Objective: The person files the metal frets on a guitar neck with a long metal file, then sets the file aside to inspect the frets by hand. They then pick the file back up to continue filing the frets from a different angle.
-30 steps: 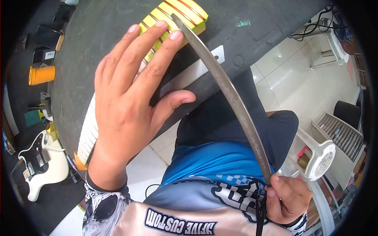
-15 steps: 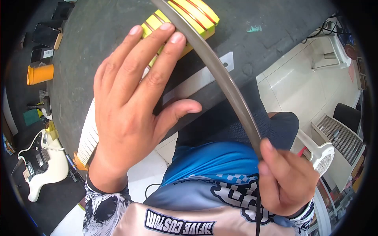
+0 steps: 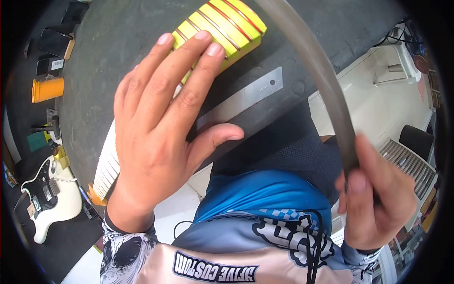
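From the head view, I have the left hand (image 3: 151,123) left of centre, palm down and flat, fingers a little apart and thumb standing out to the side. It closes on nothing; its fingertips rest on the near part of a yellow-taped neck (image 3: 231,26) at the upper middle of the frame, crossed by thin coppery metal strips. A pale slotted length (image 3: 108,161) shows beside the wrist, perhaps the same piece; the hand hides the join.

The right hand (image 3: 378,199), at the lower right, pinches the lower end of a long dark metal bar (image 3: 321,71) between thumb and fingers. The bar runs up past the top edge, so I cannot see its far end. It looks bowed, though the lens may add to that, and slightly blurred.

A steel ruler (image 3: 246,97) lies on the dark table (image 3: 94,57) just beside the neck, partly behind the left hand.

I judge the bar stiff, fairly heavy and smooth enough to twist in a light pinch; a firm hold at its lower end, steadied farther along, would suit its length. The neck looks stiff and rather light, its strips easily scratched, so I would press it flat by the taped face or grip its sides.
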{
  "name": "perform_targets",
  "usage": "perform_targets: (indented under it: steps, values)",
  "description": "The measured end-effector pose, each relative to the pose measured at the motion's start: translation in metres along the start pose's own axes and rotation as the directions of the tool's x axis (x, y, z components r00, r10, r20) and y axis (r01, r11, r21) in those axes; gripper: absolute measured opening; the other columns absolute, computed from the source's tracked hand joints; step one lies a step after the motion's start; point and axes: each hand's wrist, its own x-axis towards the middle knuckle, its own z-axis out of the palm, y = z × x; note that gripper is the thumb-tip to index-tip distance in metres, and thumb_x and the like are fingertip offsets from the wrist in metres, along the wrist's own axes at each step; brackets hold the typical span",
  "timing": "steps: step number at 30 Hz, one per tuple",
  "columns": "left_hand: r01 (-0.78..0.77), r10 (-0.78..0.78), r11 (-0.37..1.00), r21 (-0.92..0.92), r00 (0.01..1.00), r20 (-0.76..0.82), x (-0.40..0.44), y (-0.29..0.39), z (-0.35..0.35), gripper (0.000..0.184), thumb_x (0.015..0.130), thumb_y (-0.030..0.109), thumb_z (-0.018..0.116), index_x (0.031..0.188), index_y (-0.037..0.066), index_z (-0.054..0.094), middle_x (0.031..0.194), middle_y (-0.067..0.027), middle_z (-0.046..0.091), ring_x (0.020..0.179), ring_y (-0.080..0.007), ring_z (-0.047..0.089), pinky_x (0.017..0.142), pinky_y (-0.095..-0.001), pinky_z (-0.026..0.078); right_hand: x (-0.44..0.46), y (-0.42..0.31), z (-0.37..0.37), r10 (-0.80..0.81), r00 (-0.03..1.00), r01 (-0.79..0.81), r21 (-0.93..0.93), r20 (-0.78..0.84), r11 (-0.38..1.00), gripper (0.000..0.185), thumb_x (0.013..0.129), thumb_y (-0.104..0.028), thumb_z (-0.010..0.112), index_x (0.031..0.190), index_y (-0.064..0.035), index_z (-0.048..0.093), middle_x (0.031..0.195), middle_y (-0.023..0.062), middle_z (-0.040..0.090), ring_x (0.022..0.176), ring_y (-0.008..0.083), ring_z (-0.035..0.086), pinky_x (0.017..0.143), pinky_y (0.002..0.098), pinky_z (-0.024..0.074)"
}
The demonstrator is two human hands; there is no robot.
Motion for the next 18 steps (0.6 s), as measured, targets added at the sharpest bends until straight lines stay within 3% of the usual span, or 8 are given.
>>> perform_targets:
  steps: [11,18]
  values:
    - [-0.015,0.015,1.000,0.021,0.999,-0.034,-0.002,0.000,0.002,0.079,0.079,0.054,0.075,0.140,0.007,0.061,0.144,-0.0159,0.057,0.136,-0.0394,0.050,0.112,-0.0465,0.039,-0.090,0.004,-0.013,0.027,0.997,-0.028,0.000,0.076,1.000,0.037,0.086,-0.002,0.065,0.122,0.0006,0.070,0.067,0.0126,0.069,0.054,0.0181,0.067,0.055,0.0269,0.0528]
    - [-0.014,0.015,1.000,0.024,1.000,-0.023,-0.003,0.000,0.003,0.081,0.078,0.056,0.074,0.141,0.007,0.060,0.145,-0.0158,0.057,0.137,-0.0390,0.050,0.112,-0.0462,0.038,-0.094,0.001,-0.014,0.025,0.993,-0.018,-0.055,0.116,0.998,0.042,0.083,0.000,0.065,0.124,-0.0005,0.069,0.071,0.0130,0.069,0.057,0.0196,0.067,0.056,0.0279,0.0535]
